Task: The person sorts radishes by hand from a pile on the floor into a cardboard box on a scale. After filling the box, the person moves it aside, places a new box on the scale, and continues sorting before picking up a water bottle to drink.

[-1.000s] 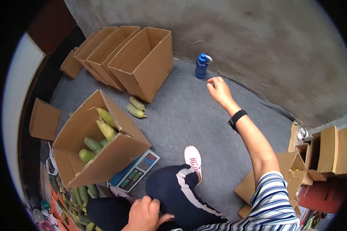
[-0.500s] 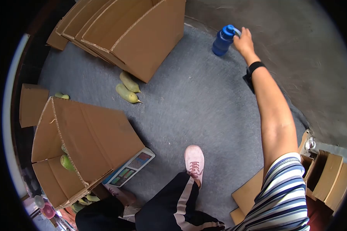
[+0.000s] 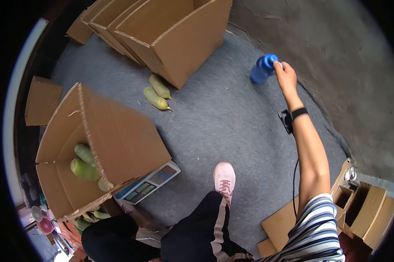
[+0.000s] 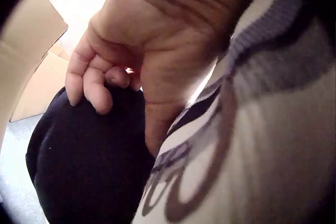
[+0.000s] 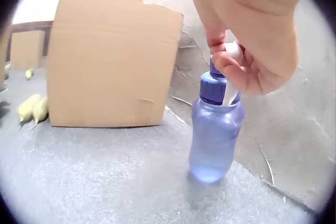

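A blue water bottle (image 3: 261,72) with a pale carrying strap (image 5: 234,51) is near the wall in the head view. My right hand (image 3: 286,81) grips that strap, its fingers curled through it above the cap. In the right wrist view the bottle hangs nearly upright, close over the grey floor. My left hand (image 4: 139,40) lies against the dark trouser leg (image 4: 89,155), fingers loosely bent and holding nothing. The head view does not show the left hand.
An open cardboard box (image 3: 122,131) with green radishes (image 3: 84,169) stands on a scale (image 3: 151,183). Two radishes (image 3: 155,98) lie on the floor beside upright cardboard boxes (image 3: 190,48). More cardboard (image 3: 280,225) is at lower right. A rough wall (image 3: 336,83) rises at the right.
My right hand has reached out to the bottle and taken hold of its strap; the bottle now tilts toward the hand in the head view. The left hand has left the head view.
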A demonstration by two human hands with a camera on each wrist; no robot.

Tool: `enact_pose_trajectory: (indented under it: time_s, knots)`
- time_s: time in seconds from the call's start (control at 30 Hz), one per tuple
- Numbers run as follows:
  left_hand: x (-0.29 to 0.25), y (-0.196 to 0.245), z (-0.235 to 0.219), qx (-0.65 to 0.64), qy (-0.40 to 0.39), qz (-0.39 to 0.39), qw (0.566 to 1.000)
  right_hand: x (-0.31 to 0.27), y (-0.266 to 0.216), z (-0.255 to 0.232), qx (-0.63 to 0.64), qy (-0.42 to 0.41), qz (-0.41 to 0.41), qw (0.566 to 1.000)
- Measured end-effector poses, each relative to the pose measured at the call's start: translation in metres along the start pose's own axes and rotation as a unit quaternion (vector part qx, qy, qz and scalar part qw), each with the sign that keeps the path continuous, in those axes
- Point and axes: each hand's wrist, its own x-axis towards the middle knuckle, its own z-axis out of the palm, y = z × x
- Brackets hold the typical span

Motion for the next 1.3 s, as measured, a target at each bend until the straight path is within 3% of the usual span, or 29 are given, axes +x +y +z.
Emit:
enact_pose_trajectory:
  time_s: [0.13, 0.3, 0.33, 0.4, 0.53, 0.6, 0.67, 0.77, 0.87, 0.93, 0.97, 1.0, 1.1, 1.2, 1.23, 1.3]
  knots:
    - [-0.016, -0.001, -0.003, -0.013, 0.024, 0.008, 1.000, -0.085, -0.055, -0.064, 0.077, -0.034, -0.048, 0.995]
    - [-0.042, -0.011, -0.001, -0.022, 0.041, 0.003, 0.999, -0.207, -0.183, -0.175, 0.192, -0.173, -0.044, 0.965]
    - [-0.050, -0.009, -0.007, -0.039, -0.041, -0.076, 0.996, -0.227, -0.203, -0.196, 0.202, -0.197, -0.044, 0.958]
    - [-0.062, -0.027, 0.003, 0.046, 0.016, 0.004, 0.999, -0.263, -0.243, -0.233, 0.226, -0.224, -0.071, 0.945]
    - [-0.077, -0.023, -0.008, -0.001, 0.044, -0.029, 0.999, -0.323, -0.317, -0.286, 0.279, -0.268, -0.144, 0.911]
    - [-0.082, -0.001, -0.019, -0.071, 0.155, 0.033, 0.985, -0.348, -0.349, -0.304, 0.290, -0.299, -0.193, 0.888]
    - [-0.086, 0.019, -0.033, -0.086, 0.252, 0.122, 0.956, -0.371, -0.377, -0.314, 0.294, -0.317, -0.264, 0.862]
    - [-0.095, 0.033, -0.030, -0.226, 0.283, 0.199, 0.911, -0.399, -0.417, -0.325, 0.332, -0.353, -0.262, 0.834]
    - [-0.124, 0.039, -0.031, -0.276, 0.335, 0.215, 0.875, -0.418, -0.441, -0.325, 0.433, -0.405, -0.196, 0.781]
    - [-0.144, 0.038, -0.029, -0.301, 0.379, 0.185, 0.855, -0.430, -0.452, -0.322, 0.444, -0.411, -0.205, 0.769]
    - [-0.152, 0.036, -0.028, -0.342, 0.392, 0.177, 0.836, -0.430, -0.449, -0.315, 0.464, -0.414, -0.247, 0.743]
    - [-0.159, 0.035, -0.028, -0.382, 0.405, 0.169, 0.814, -0.435, -0.449, -0.314, 0.460, -0.396, -0.226, 0.762]
    - [-0.181, 0.039, -0.033, -0.393, 0.448, 0.158, 0.787, -0.452, -0.430, -0.282, 0.254, -0.344, -0.364, 0.827]
    - [-0.197, 0.042, -0.033, -0.399, 0.479, 0.150, 0.768, -0.493, -0.426, -0.239, 0.152, -0.304, -0.488, 0.804]
    - [-0.201, 0.044, -0.033, -0.405, 0.481, 0.142, 0.765, -0.502, -0.427, -0.231, 0.153, -0.300, -0.491, 0.804]
    - [-0.208, 0.047, -0.029, -0.412, 0.479, 0.130, 0.765, -0.514, -0.428, -0.220, 0.235, -0.314, -0.395, 0.831]
